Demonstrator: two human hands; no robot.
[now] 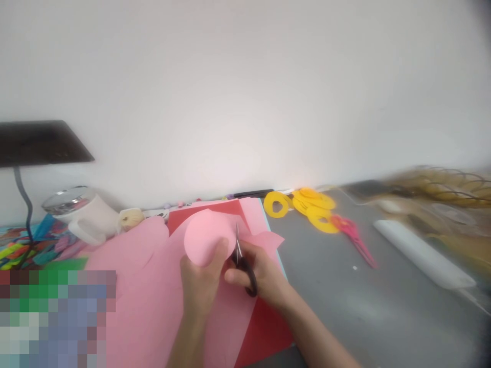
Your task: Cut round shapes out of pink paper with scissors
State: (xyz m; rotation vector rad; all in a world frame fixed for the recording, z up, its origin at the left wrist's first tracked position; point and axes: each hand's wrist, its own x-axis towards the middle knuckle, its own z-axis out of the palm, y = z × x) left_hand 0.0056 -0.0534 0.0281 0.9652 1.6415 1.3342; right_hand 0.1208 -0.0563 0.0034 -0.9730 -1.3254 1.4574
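Note:
My left hand (201, 283) pinches a pink paper circle (207, 236) from below and holds it up over the sheets. Close beside it, my right hand (261, 273) grips black-handled scissors (242, 263), whose blades point up along the circle's right edge. A loose pink offcut (268, 239) sticks out to the right of the blades. Under both hands lie large pink paper sheets (153, 291) on top of red paper (264, 332).
Yellow paper rings (307, 207) and pink scissors (355, 237) lie on the grey table (364, 306) to the right. A white roll (422, 253) and a wire basket (448, 186) stand far right. A white mug (86, 214), a lamp (34, 145) and colourful scraps (23, 245) sit at left.

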